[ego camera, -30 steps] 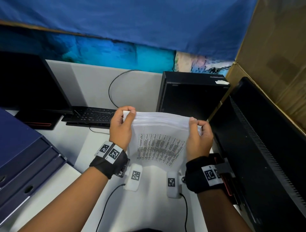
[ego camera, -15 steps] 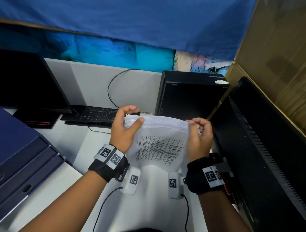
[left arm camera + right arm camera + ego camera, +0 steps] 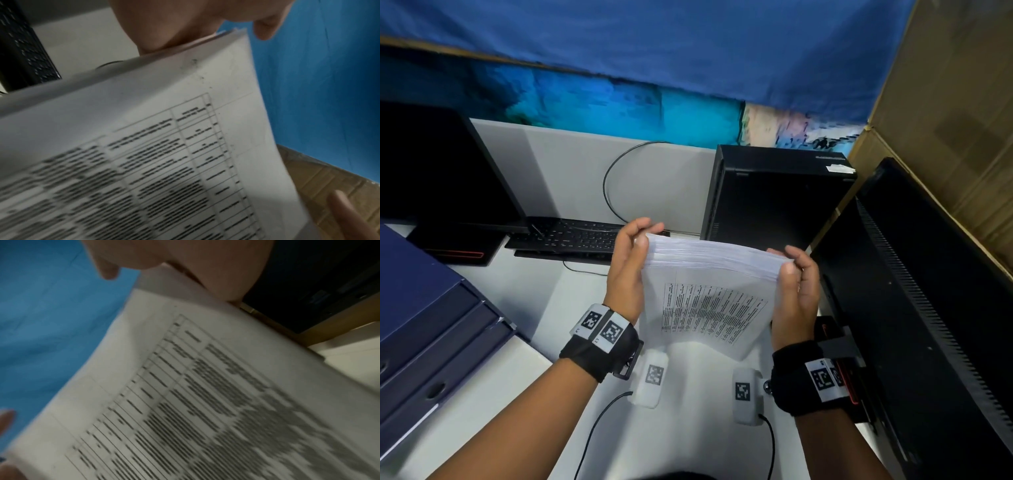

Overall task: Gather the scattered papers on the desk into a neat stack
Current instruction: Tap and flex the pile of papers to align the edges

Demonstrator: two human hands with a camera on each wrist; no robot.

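A thick stack of white papers [image 3: 709,294] with a printed table on its front sheet stands on its lower edge on the white desk [image 3: 688,428], between both hands. My left hand [image 3: 631,260] holds the stack's left edge, thumb on the front sheet and fingers curled over the top corner. My right hand [image 3: 796,281] grips the right edge the same way. The left wrist view shows the sheet [image 3: 164,146] close up, blurred, with my palm at its edge. In the right wrist view the sheet [image 3: 185,394] fills the frame under my palm.
A black computer tower [image 3: 774,195] stands just behind the stack, a black monitor [image 3: 928,308] close on the right. A black keyboard [image 3: 565,236] and another monitor [image 3: 438,168] are at the left. Dark blue file boxes [image 3: 424,325] sit at the near left. Cardboard [image 3: 945,102] lines the right.
The stack's top edges have come more even and it stands a little more upright. My left fingers have lifted and curled over the top corner; my right hand has shifted slightly right.
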